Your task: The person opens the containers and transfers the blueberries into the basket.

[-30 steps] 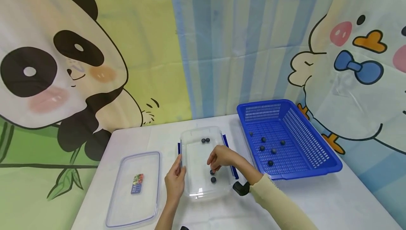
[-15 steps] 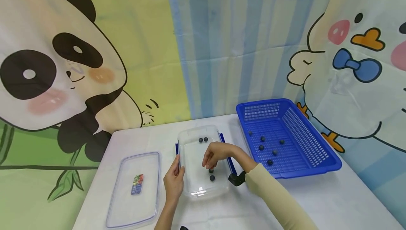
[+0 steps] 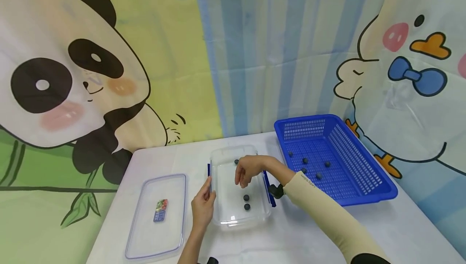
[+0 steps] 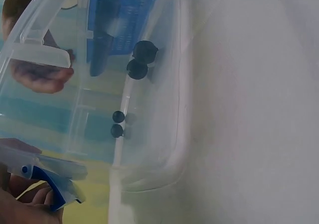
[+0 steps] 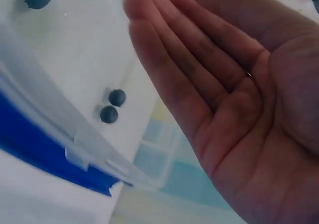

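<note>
A clear plastic container with blue side latches sits mid-table. My left hand grips its left side; the left wrist view shows those fingers curled at the blue latch. Over the container hangs my right hand, its fingers loosely bent and holding nothing; the right wrist view shows the bare palm. Two dark blueberries lie near the container's front end. A second pair lies close together toward the back; in the head view the right hand hides part of that pair.
To the right stands a blue perforated basket with several blueberries in it, partly behind the right forearm. A clear lid lies flat at left, with a small printed label on it. A printed curtain hangs behind the table.
My right hand has drawn back from the front blueberries toward the container's far end, leaving both in view and covering one at the back. The left hand keeps its grip on the container.
</note>
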Demonstrator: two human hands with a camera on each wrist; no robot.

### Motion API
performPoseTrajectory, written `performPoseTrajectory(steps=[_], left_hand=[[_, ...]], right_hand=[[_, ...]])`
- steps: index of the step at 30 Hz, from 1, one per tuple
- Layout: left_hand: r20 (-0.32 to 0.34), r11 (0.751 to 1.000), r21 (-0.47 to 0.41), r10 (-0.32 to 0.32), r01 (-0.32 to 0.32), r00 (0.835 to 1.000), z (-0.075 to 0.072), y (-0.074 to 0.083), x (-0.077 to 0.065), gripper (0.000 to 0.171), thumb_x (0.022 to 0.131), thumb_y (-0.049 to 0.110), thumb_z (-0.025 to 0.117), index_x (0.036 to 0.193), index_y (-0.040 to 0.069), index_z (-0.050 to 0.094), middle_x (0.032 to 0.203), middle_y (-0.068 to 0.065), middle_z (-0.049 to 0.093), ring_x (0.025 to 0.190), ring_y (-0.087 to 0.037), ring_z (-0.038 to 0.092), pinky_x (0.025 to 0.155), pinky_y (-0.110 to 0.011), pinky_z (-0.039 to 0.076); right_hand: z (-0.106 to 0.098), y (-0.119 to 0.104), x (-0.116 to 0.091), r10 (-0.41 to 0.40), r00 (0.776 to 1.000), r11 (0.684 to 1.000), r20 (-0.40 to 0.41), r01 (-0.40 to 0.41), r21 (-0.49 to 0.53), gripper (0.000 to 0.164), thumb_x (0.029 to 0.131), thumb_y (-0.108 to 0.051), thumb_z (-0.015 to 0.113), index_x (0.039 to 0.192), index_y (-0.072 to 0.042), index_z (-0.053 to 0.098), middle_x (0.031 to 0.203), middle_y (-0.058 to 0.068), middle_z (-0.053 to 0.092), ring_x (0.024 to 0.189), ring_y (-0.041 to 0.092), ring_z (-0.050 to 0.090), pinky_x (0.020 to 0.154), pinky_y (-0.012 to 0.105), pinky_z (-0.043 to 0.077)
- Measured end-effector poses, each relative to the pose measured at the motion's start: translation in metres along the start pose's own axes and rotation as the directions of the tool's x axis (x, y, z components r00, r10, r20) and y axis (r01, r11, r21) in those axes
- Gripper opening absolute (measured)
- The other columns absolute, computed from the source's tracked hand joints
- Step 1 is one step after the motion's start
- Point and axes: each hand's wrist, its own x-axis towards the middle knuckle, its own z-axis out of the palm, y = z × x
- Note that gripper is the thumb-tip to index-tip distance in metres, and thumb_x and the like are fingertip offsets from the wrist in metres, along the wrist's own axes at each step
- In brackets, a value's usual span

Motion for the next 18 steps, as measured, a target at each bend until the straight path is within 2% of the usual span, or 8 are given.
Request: performPoseTrajectory(steps=[2, 6, 10, 14, 18], left_hand=[[0.009, 1.0, 0.0, -0.016, 0.016, 1.0, 0.0, 0.0, 0.0, 0.042, 0.081, -0.017, 0.053, 0.123, -0.014, 0.048, 0.129, -0.028, 0.046, 0.118, -0.037, 0.044, 0.093, -0.031, 0.042], [0.001, 1.0, 0.009, -0.005, 0.005, 1.0, 0.001, 0.0, 0.001, 0.042, 0.081, -0.017, 0.053, 0.123, -0.014, 0.049, 0.128, -0.029, 0.046, 0.117, -0.038, 0.045, 0.092, -0.03, 0.043], [-0.013, 0.999, 0.03, 0.014, -0.013, 1.0, 0.0, 0.001, -0.001, 0.042, 0.08, -0.018, 0.054, 0.122, -0.015, 0.05, 0.126, -0.028, 0.048, 0.115, -0.039, 0.046, 0.091, -0.032, 0.044], [-0.004, 1.0, 0.026, -0.002, 0.002, 1.0, 0.001, 0.0, -0.003, 0.041, 0.081, -0.018, 0.053, 0.122, -0.016, 0.049, 0.127, -0.028, 0.047, 0.116, -0.039, 0.045, 0.092, -0.03, 0.043], [0.004, 1.0, 0.013, 0.009, -0.009, 1.0, 0.002, 0.0, -0.003, 0.041, 0.081, -0.019, 0.053, 0.121, -0.017, 0.048, 0.127, -0.03, 0.046, 0.117, -0.04, 0.044, 0.093, -0.029, 0.042]], right_hand=[[0.002, 0.004, 0.01, 0.026, 0.995, 1.0, 0.093, -0.027, 0.009, 0.016, 0.077, -0.001, 0.071, 0.093, -0.004, 0.072, 0.08, 0.002, 0.07, 0.074, 0.012, 0.066, 0.071, 0.03, 0.058], [0.003, 0.014, 0.03, 0.063, 0.967, 0.997, 0.249, -0.07, 0.018, 0.017, 0.078, 0.001, 0.07, 0.095, -0.003, 0.072, 0.083, 0.004, 0.071, 0.077, 0.012, 0.067, 0.071, 0.025, 0.058], [0.004, 0.019, 0.049, 0.082, 0.941, 0.995, 0.329, -0.06, -0.077, 0.016, 0.078, -0.001, 0.071, 0.092, -0.008, 0.074, 0.084, 0.004, 0.071, 0.077, 0.01, 0.066, 0.071, 0.022, 0.057], [0.01, 0.022, 0.062, 0.107, 0.912, 0.981, 0.397, -0.032, -0.191, 0.016, 0.079, -0.006, 0.072, 0.094, -0.012, 0.074, 0.083, 0.0, 0.071, 0.076, 0.008, 0.066, 0.075, 0.026, 0.056], [0.014, 0.024, 0.067, 0.179, 0.9, 0.966, 0.397, -0.084, -0.244, 0.015, 0.078, -0.007, 0.072, 0.092, -0.014, 0.074, 0.079, -0.001, 0.071, 0.073, 0.011, 0.066, 0.08, 0.034, 0.056]])
